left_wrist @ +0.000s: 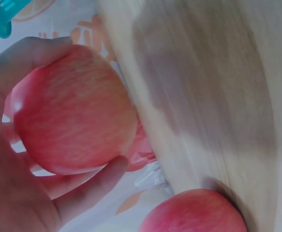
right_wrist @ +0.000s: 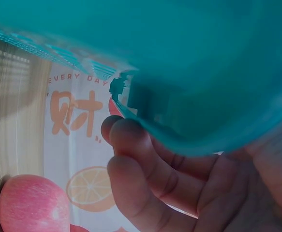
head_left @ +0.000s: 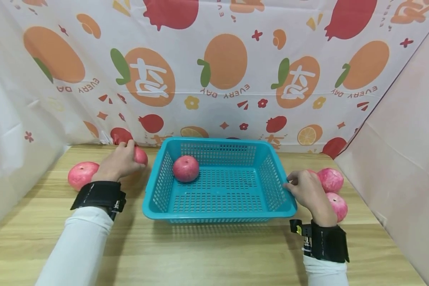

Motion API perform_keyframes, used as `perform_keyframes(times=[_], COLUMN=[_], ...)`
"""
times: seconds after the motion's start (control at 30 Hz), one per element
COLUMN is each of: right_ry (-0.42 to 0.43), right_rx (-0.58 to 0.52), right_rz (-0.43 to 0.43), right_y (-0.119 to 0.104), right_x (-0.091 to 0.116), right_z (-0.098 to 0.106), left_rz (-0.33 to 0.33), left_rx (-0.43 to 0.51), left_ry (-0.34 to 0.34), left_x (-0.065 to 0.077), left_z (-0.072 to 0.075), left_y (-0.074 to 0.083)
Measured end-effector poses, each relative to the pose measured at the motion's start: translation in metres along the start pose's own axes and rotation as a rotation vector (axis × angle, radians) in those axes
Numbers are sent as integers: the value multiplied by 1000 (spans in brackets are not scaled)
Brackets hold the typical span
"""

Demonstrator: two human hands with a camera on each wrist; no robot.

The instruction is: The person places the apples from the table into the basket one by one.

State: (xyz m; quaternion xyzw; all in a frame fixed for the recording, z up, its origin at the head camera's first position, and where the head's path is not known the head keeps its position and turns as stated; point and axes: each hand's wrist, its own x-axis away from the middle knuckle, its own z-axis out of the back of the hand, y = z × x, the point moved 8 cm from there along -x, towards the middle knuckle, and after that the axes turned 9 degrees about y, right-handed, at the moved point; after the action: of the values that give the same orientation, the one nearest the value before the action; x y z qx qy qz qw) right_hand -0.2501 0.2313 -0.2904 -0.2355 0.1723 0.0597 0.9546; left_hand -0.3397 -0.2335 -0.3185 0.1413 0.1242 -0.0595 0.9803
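My left hand (head_left: 115,163) grips a red apple (left_wrist: 75,113), thumb on one side and fingers curled round the other. In the head view this apple (head_left: 141,155) shows just left of the blue plastic basket (head_left: 218,215). Another apple (head_left: 82,174) rests on the table beside my left wrist. My right hand (head_left: 308,194) holds the basket's right rim. In the right wrist view its fingers (right_wrist: 131,140) curl beneath the rim (right_wrist: 194,147), while the thumb is mostly hidden. One apple (head_left: 186,168) sits inside the basket, towards its left end.
To the right of my right hand lie an apple (head_left: 330,180) and a nearer one (head_left: 337,206); a third is partly hidden behind the hand. A fruit-printed cloth (head_left: 225,115) hangs along the back edge of the wooden table (head_left: 207,254), with pale cloth at both sides.
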Motion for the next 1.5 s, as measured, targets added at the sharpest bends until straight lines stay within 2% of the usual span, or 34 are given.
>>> perform_keyframes(times=[0.17, 0.43, 0.7, 0.9, 1.17, 1.5], right_ry=[6, 4, -6, -5, -10, -32], right_rx=[-1, -3, -6, -6, -1, -12], right_rz=[9, 7, -7, -1, 0, -19], right_y=[0, -1, -1, -1, 0, 0], right_x=[-1, -1, -1, 0, -1, -1], right_z=[0, 1, 0, 1, 0, -1], left_rz=[-4, 42, 4, -11, -36, -48], left_rx=[-22, -29, -14, -24, -46, -47], left_ry=[99, 78, 186, 232, 249, 252], left_x=[-1, -1, -2, -3, -3, -3], left_z=[9, 8, 21, 31, 45, 55], left_y=[2, 2, 7, 14, 25, 34])
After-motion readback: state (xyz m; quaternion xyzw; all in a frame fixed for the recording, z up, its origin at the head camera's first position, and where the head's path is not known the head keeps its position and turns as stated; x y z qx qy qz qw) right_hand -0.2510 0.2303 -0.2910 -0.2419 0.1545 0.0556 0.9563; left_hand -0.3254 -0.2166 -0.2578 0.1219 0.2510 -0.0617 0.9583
